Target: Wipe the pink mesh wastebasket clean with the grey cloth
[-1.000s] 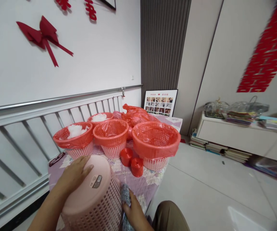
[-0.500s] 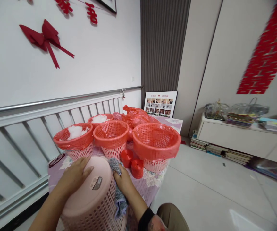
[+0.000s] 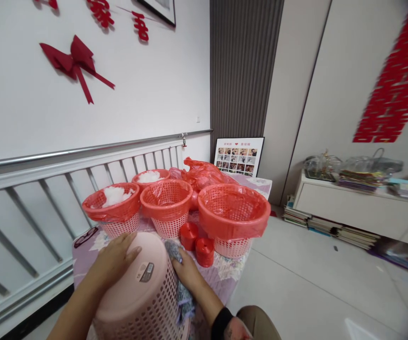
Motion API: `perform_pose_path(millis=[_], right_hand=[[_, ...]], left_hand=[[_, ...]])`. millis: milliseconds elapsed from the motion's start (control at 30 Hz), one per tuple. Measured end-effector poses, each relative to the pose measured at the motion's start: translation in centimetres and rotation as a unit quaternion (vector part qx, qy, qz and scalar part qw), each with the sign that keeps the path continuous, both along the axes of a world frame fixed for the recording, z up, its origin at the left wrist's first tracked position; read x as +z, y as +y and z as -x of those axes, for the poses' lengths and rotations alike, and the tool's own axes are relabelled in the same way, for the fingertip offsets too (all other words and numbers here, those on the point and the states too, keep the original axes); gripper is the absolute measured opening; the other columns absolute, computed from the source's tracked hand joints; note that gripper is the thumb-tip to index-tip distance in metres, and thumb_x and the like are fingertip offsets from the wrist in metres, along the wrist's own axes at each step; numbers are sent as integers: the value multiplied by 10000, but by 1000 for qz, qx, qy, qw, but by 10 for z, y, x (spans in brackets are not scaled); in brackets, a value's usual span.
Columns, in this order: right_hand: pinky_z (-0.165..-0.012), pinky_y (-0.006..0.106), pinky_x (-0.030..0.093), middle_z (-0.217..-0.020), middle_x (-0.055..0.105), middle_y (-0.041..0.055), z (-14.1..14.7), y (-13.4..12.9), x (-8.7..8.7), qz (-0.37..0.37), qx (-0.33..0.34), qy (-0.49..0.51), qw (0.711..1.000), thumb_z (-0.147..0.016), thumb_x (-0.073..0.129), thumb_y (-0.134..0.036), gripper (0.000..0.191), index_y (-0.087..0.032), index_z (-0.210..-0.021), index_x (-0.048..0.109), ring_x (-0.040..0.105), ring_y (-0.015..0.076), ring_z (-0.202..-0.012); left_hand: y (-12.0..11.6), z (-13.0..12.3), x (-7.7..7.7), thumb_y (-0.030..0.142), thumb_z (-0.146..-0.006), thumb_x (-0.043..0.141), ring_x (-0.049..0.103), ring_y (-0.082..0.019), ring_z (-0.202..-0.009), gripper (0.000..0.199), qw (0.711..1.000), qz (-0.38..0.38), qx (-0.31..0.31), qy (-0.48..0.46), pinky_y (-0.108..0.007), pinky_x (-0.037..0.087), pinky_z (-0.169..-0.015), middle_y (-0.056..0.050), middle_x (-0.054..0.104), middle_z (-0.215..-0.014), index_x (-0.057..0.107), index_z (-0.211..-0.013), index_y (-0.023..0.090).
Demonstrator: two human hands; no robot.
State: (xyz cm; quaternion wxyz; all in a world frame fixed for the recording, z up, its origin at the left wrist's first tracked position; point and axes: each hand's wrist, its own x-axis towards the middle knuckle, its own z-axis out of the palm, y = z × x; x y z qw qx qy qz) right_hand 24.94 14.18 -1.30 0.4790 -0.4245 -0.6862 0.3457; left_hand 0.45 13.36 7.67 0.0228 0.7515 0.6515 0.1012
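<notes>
A pale pink perforated basket (image 3: 129, 295) lies tipped at the table's near edge, its labelled solid base facing up. My left hand (image 3: 117, 259) rests on that base with its fingers spread a little. Against the basket's right side, my right hand (image 3: 186, 269) grips a grey-blue cloth (image 3: 184, 300). Just beyond stand two red rolls (image 3: 189, 236) (image 3: 204, 251). Behind are baskets lined with red plastic: a large one (image 3: 234, 215) on the right, a middle one (image 3: 166, 203), and two holding white material (image 3: 114, 205) (image 3: 150, 176).
A crumpled red plastic bag (image 3: 206, 174) lies at the back of the cloth-covered table (image 3: 225, 278). Dark-framed glasses (image 3: 85, 237) are on its left edge. A white radiator (image 3: 23, 208) runs along the left wall. A low cabinet (image 3: 352, 198) stands at the right, with books underneath.
The view has shifted slightly, so most things appear a little lower and further right. My right hand and the cloth remain against the basket's side, slightly lower.
</notes>
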Motion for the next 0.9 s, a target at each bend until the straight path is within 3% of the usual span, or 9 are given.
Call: perform_pose_path(millis=[100,200,333,467,567,667,900], right_hand=[[-1060,383,461,-1292,686,66,4,4,47,-50,32,-22,998,-895,536,-183,415,-235,-1292,643,622,220,-1184],[-1045,371,452,-1209,711,33,15,12,86,-102,89,-93,986,-846,627,-191,334,-267,-1160,710,621,225,-1139],[-976,404,473,-1014,741,32,44,43,110,-111,126,-175,970,-737,739,-213,170,-245,-904,750,650,253,-998],[-814,307,512,-834,739,-5,65,79,113,-83,154,-200,964,-732,727,-193,61,-231,-779,734,662,197,-823],[-747,258,512,-788,736,-17,60,86,109,-70,174,-178,966,-780,679,-179,66,-213,-752,728,651,163,-748],[-799,258,522,-920,757,-13,41,69,99,-68,170,-124,975,-833,617,-158,155,-214,-900,745,666,158,-827],[-944,349,528,-1125,748,43,-3,-1,71,-23,88,4,996,-919,575,-271,273,-200,-1149,703,686,204,-1011]], left_hand=[[0,0,-1,504,-953,344,468,-374,-1410,666,1000,-3,1,-4,-583,384,-1132,-209,509,-1538,480,-1475,112],[0,-2,2,487,-948,365,480,-360,-1404,634,1000,-5,0,-9,-570,393,-1128,-206,518,-1532,511,-1444,121],[-3,-6,9,473,-951,363,530,-311,-1368,568,1000,-6,-15,-19,-502,417,-1127,-172,561,-1500,557,-1376,150],[-4,-9,12,459,-945,363,543,-325,-1357,585,1000,-8,4,-20,-511,418,-1123,-188,572,-1482,521,-1394,121],[-5,-9,11,482,-941,358,554,-363,-1341,635,1000,0,19,-17,-533,422,-1110,-230,582,-1459,530,-1385,62],[-5,-9,11,469,-943,348,509,-364,-1386,660,1000,5,14,-15,-538,403,-1126,-222,542,-1506,487,-1442,61],[-5,-7,9,470,-943,330,467,-380,-1418,677,1000,10,11,-9,-556,384,-1139,-228,496,-1543,476,-1461,58]])
